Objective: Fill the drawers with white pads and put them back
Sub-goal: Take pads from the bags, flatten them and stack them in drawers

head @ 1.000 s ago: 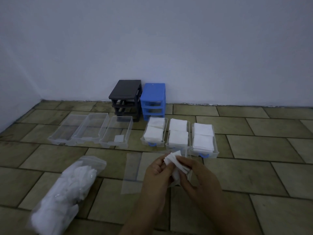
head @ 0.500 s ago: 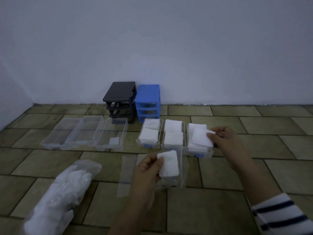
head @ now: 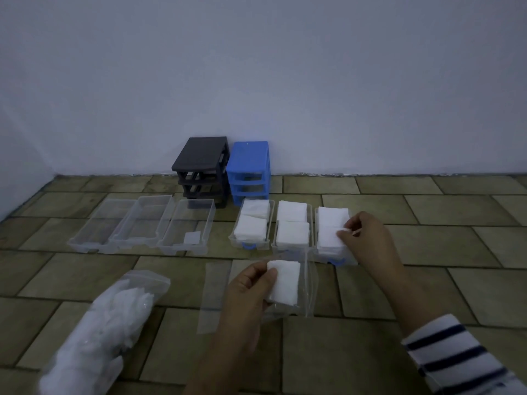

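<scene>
The left hand (head: 248,292) is up front, thumb and fingers pinching a small stack of white pads (head: 283,281) by its left edge; the stack's long axis runs near to far, tilting a touch to the right. Just behind the stack sits a clear plastic bag (head: 309,292). Over on the right, the right hand (head: 368,240) reaches across the rightmost filled drawer (head: 333,232), fingertips pinching the near pad at its right edge. A striped sleeve (head: 456,354) shows at the lower right.

Three clear drawers with blue handles stand side by side on the tiled floor (head: 427,238), long axes pointing toward the wall, each packed with two piles of pads. To their left, three more clear drawers line up the same way; the rightmost of these (head: 189,223) holds one small pad near its front. Behind them, against the wall, the black frame (head: 201,163) and blue frame (head: 248,166) stand touching, slots open. A big bag of pads (head: 99,337) lies at lower left.
</scene>
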